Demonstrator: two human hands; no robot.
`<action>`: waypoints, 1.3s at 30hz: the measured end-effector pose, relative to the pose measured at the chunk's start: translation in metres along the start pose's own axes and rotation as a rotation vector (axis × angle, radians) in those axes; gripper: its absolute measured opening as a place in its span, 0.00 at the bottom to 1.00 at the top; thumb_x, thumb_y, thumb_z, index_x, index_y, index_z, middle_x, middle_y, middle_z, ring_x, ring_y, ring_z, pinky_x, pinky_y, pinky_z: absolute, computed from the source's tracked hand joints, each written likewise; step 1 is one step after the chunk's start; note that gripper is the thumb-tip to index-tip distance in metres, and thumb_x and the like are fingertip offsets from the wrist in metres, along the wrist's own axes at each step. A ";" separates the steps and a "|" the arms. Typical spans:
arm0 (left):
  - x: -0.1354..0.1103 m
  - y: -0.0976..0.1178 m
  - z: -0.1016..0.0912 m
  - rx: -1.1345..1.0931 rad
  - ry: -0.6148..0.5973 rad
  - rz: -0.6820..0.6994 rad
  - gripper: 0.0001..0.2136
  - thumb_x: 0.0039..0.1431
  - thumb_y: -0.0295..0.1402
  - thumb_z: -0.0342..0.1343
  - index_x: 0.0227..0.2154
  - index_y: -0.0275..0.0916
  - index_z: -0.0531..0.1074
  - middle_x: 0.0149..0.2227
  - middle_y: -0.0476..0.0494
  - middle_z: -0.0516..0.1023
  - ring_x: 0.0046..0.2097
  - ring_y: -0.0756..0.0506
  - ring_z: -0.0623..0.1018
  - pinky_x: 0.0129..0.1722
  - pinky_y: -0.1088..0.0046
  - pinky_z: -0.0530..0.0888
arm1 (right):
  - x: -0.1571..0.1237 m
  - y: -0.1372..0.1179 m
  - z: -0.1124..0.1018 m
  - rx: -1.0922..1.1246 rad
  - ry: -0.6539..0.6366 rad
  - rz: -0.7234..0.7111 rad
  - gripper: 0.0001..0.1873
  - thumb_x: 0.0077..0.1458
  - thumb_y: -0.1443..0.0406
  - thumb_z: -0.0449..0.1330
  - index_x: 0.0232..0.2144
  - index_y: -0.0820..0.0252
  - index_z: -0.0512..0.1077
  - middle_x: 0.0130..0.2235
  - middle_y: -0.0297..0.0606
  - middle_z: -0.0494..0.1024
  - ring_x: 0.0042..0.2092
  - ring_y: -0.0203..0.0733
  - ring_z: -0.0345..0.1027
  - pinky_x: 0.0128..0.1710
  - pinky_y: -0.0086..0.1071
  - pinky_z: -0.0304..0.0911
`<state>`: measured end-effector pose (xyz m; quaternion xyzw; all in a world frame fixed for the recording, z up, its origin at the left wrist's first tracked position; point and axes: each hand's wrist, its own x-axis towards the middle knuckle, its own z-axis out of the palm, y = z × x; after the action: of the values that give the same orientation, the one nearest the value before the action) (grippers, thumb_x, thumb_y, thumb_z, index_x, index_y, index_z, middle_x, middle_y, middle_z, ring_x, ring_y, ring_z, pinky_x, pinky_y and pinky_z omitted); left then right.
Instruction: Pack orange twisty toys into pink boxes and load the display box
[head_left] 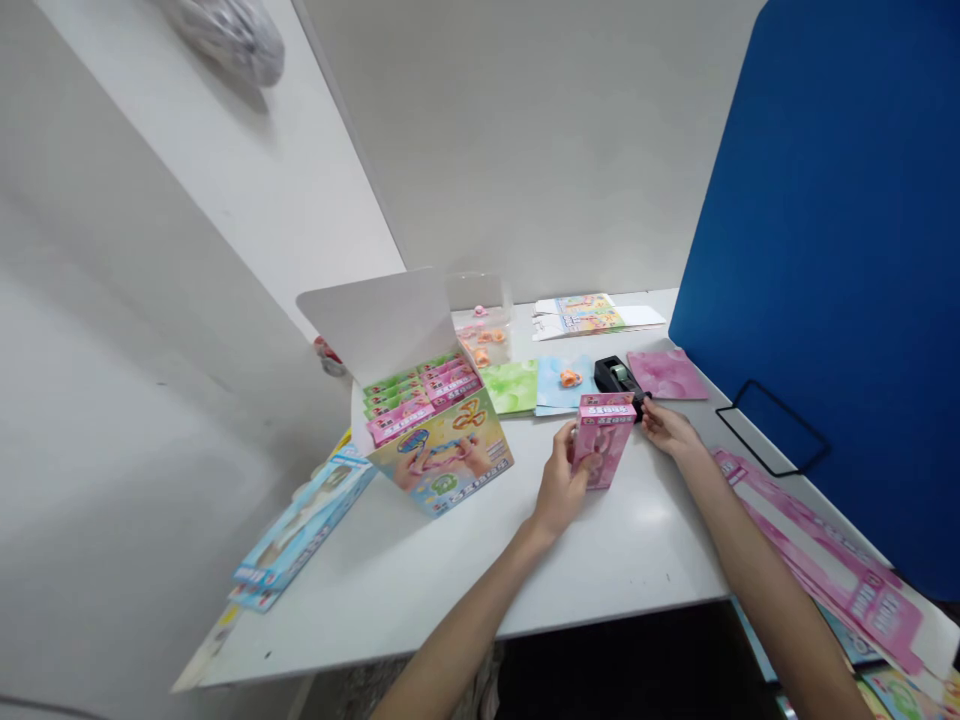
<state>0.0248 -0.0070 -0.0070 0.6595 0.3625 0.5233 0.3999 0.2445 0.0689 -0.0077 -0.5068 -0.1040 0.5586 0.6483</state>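
My left hand [562,482] is wrapped round a small pink box [610,440] with a window in its front, held upright above the table. Just right of it, my right hand [670,428] has its fingertips pinched together at the front end of a black tape dispenser [616,376]. Whatever lies between those fingertips is too small to make out. To the left stands a display box [442,455] with its lid raised, filled with several green and pink small boxes [424,395].
Behind are green sheets [510,385], blue sheets [551,372] bearing an orange piece [571,378], pink sheets [667,374] and a clear tub [499,318]. Flat blue cartons [300,525] lie left, pink cartons [817,545] right. A blue panel [832,250] borders the right side.
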 end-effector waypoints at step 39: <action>0.013 -0.011 -0.017 0.243 0.286 0.108 0.14 0.61 0.38 0.56 0.47 0.42 0.64 0.44 0.43 0.75 0.47 0.46 0.75 0.49 0.68 0.70 | -0.082 0.000 0.028 0.049 -0.715 0.232 0.15 0.43 0.58 0.73 0.31 0.58 0.74 0.24 0.24 0.68 0.19 0.24 0.50 0.19 0.22 0.51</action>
<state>0.0104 0.0116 -0.0091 0.6402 0.4402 0.5848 0.2332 0.1962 0.0163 0.0408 -0.2726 -0.2524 0.7722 0.5155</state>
